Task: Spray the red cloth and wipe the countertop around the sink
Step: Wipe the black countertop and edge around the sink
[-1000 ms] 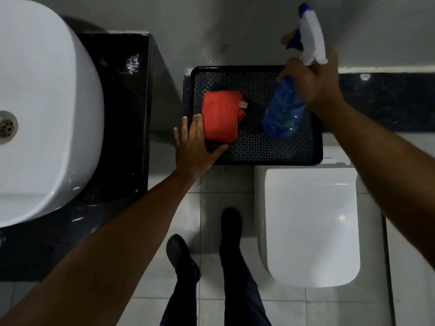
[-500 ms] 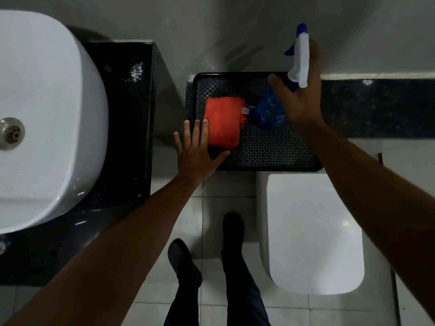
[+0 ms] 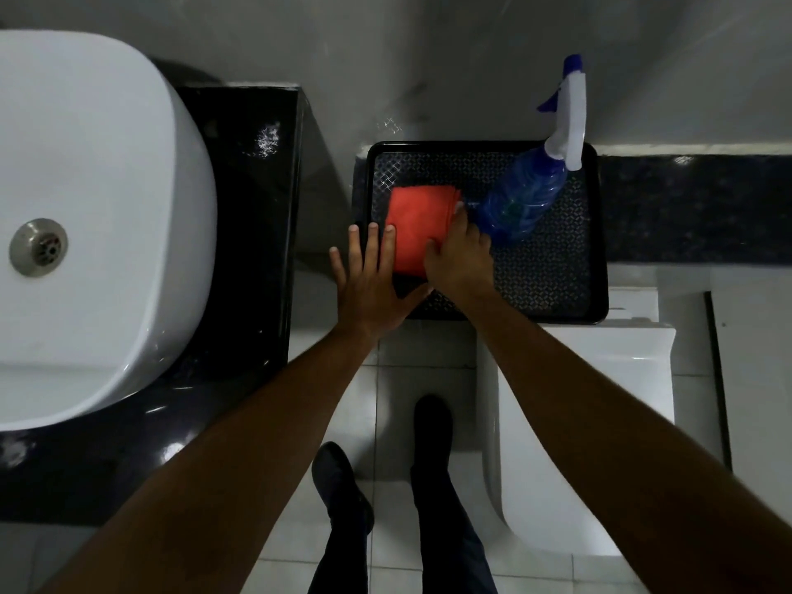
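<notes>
A folded red cloth [image 3: 415, 218] lies in a black patterned tray [image 3: 553, 267] that rests on the toilet tank. My right hand [image 3: 460, 261] sits on the cloth's right side with its fingers curled onto the fabric. Spread flat, my left hand [image 3: 368, 285] presses on the tray's left rim, its fingertips touching the cloth's left edge. A blue spray bottle [image 3: 520, 201] with a white trigger head stands free in the tray, just right of the cloth. The black countertop [image 3: 253, 233] surrounds the white sink [image 3: 107, 207] at the left.
A white toilet [image 3: 570, 443] with its lid shut stands below the tray. A gap of tiled floor [image 3: 385, 379] separates the counter from the toilet; my legs and dark shoes are there. A grey wall runs along the back.
My right hand has set the spray bottle down upright in the tray, let go of it and moved left onto the red cloth. My left hand has stayed on the tray's rim.
</notes>
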Tool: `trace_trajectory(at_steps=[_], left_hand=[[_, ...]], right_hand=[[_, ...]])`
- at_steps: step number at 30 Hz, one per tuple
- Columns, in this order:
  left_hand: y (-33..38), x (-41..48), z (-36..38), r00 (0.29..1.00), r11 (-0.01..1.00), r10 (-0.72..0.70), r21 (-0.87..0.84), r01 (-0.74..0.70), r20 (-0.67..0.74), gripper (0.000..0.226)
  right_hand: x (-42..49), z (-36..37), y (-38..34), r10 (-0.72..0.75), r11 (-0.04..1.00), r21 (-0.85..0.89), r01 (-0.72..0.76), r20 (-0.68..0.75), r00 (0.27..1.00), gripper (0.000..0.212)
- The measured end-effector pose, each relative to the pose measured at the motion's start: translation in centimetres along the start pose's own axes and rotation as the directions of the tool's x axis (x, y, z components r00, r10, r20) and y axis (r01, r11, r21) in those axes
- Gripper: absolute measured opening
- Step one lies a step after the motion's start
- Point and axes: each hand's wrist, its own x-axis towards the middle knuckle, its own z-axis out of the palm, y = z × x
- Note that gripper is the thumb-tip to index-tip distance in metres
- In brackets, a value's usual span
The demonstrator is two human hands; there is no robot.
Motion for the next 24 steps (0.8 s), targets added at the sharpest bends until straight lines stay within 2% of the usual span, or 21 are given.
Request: trace_trajectory(at_steps=[3, 6, 9, 12, 16, 18, 19, 22, 24], left_hand=[[-0.1, 0.3, -0.2, 1.000, 0.999, -0.009, -0.050, 0.010, 0.024, 0.114], [0.0, 0.4, -0.8, 0.999, 0.994, -0.011, -0.112, 0.017, 0.049, 0.116], [0.3, 0.5, -1.4, 0.996, 0.991, -0.032, -0.130, 0.043, 0.087, 0.117], [0.8, 0.3, -2.8, 0.991, 0.983, -0.050, -0.171, 0.071, 0.128, 0.115], [2.4, -0.8, -7.8, 0.989, 0.976, -0.049, -0.204, 0.078, 0.142, 0.093], [2.7, -1.5, -11.4, 0.995, 0.996, 0.003, -0.091, 0.006, 0.097, 0.079], [2.2, -1.9, -13.6, 0.999, 0.999, 0.036, -0.019, -0.036, 0.026, 0.074], [-0.1, -3.2, -19.4, 0.965, 0.972, 0.144, 0.215, -0.096, -0.219, 0.068], [-2.6, -3.6, -22.6, 0.937, 0.951, 0.135, 0.309, -0.031, -0.322, 0.072]], right_hand=[[1.7, 0.3, -1.8, 0.165, 0.964, 0.202, -0.173, 0.059, 0.985, 0.074], [2.9, 0.5, -2.5, 0.323, 0.833, 0.436, -0.340, 0.115, 0.939, 0.062], [3.3, 0.5, -2.6, 0.314, 0.752, 0.550, -0.364, 0.186, 0.931, 0.045], [3.0, -0.6, -3.4, 0.268, 0.666, 0.669, -0.330, 0.198, 0.943, 0.031], [2.5, -3.0, -5.7, 0.145, 0.585, 0.799, -0.137, 0.063, 0.987, 0.023], [2.3, -4.1, -7.5, 0.063, 0.623, 0.782, 0.006, -0.058, 0.996, 0.023], [2.2, -4.7, -8.9, -0.004, 0.669, 0.736, 0.098, -0.129, 0.992, 0.024], [2.3, -5.0, -13.0, -0.255, 0.733, 0.572, 0.369, -0.272, 0.928, 0.037], [2.3, -4.1, -16.0, -0.474, 0.721, 0.423, 0.549, -0.277, 0.836, 0.050]])
